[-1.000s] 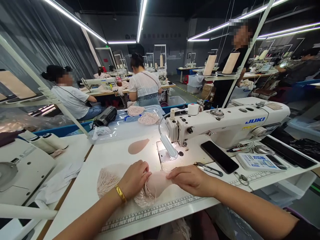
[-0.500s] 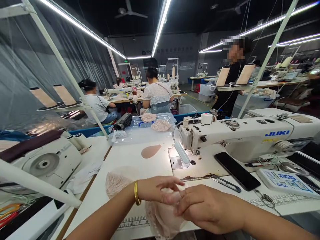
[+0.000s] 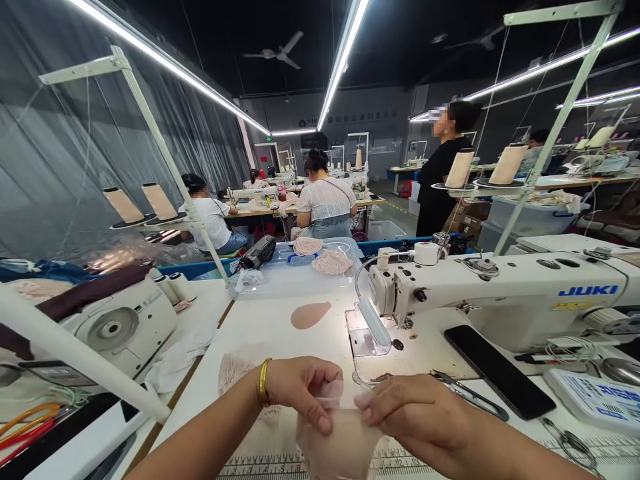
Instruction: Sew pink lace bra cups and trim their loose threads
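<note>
My left hand (image 3: 307, 390) and my right hand (image 3: 420, 410) both pinch the upper edge of a sheer beige fabric piece (image 3: 343, 443) at the table's near edge. The thumb of my left hand lies over the front of the cloth, its fingers curled behind. My right hand grips the right end of that edge between thumb and fingertips. Beside my left wrist lies a pink lace piece (image 3: 235, 373), partly covered by the arm. A flat beige teardrop-shaped piece (image 3: 311, 315) rests farther up the table, left of the sewing machine (image 3: 480, 287).
A black phone (image 3: 500, 367) and thread snips (image 3: 470, 393) lie right of my hands. Lace pieces (image 3: 333, 262) sit on a clear plastic lid (image 3: 275, 273) at the back. A printed ruler (image 3: 265, 467) runs along the front edge. Co-workers (image 3: 325, 200) sit ahead; another person (image 3: 445, 180) stands.
My hands have moved apart from each other, and the fabric edge now spans between them. The whole view has shifted, with the scene lower. The standing person has turned to the left.
</note>
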The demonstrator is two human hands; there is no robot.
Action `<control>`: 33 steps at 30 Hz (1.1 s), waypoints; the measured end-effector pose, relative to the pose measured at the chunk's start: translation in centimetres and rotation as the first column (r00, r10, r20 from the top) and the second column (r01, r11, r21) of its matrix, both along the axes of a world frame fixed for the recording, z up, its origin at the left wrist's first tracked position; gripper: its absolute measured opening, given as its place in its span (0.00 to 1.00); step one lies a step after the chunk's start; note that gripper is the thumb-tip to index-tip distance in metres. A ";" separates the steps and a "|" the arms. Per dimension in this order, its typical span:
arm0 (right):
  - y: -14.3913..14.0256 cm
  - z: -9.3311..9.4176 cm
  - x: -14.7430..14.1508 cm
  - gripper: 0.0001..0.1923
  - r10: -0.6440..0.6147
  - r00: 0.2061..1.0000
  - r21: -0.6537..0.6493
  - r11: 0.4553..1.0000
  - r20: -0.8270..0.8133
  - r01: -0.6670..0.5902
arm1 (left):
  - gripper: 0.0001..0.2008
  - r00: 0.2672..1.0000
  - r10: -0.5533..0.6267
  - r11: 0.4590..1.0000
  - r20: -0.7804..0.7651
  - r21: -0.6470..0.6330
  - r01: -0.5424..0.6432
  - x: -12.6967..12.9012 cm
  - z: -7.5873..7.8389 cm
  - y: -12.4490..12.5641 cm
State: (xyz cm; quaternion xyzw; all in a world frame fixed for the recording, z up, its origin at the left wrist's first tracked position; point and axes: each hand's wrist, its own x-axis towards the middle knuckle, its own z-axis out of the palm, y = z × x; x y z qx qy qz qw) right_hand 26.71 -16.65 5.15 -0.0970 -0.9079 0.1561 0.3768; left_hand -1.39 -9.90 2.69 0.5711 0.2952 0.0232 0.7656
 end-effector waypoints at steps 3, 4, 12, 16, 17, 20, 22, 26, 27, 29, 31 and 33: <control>0.4 -0.7 -0.2 0.18 -0.094 0.996 0.126 0.988 -0.009 0.094 | 0.33 0.998 0.056 0.994 0.024 0.089 -0.058 -0.7 1.3 0.8; 0.6 -1.3 -0.3 0.17 -0.129 0.992 0.185 0.974 -0.007 0.128 | 0.32 0.996 0.079 0.984 0.035 0.159 -0.083 -1.0 1.8 1.2; 5.5 -9.4 0.1 0.16 -0.278 0.936 0.399 0.900 0.215 0.175 | 0.10 0.900 0.389 0.145 -0.196 0.978 0.150 1.5 1.1 3.6; 7.5 -10.7 1.7 0.17 -0.294 0.891 0.289 0.937 0.345 0.198 | 0.05 0.965 0.156 -0.123 -0.210 0.965 0.230 4.8 -2.7 2.5; 7.8 -10.8 2.1 0.17 -0.301 0.884 0.264 0.941 0.359 0.214 | 0.06 0.969 0.110 -0.213 -0.223 0.947 0.242 5.5 -3.4 2.4; 8.4 -10.8 3.1 0.17 -0.340 0.884 0.236 0.933 0.321 0.273 | 0.13 0.973 0.090 -0.310 -0.213 0.922 0.231 6.7 -4.7 2.3; 8.3 -10.5 3.7 0.16 -0.374 0.880 0.219 0.922 0.294 0.319 | 0.15 0.976 0.110 -0.294 -0.187 0.932 0.212 6.9 -4.9 2.4; 7.7 -9.8 4.7 0.15 -0.393 0.874 0.173 0.918 0.286 0.356 | 0.11 0.987 0.100 -0.273 -0.127 0.950 0.150 6.7 -5.0 2.3; 7.6 -9.7 4.8 0.15 -0.388 0.875 0.166 0.921 0.291 0.353 | 0.10 0.989 0.090 -0.257 -0.121 0.956 0.140 6.7 -5.0 2.2; 7.6 -9.6 5.0 0.15 -0.368 0.880 0.154 0.929 0.301 0.336 | 0.09 0.987 0.091 -0.226 -0.131 0.963 0.149 6.7 -4.9 2.1; 7.6 -9.5 5.0 0.16 -0.342 0.888 0.142 0.939 0.306 0.313 | 0.11 0.980 0.109 -0.210 -0.165 0.960 0.185 6.8 -5.0 2.1; 7.6 -9.4 5.0 0.16 -0.322 0.897 0.131 0.946 0.304 0.295 | 0.11 0.974 0.122 -0.212 -0.189 0.954 0.212 6.9 -5.0 2.1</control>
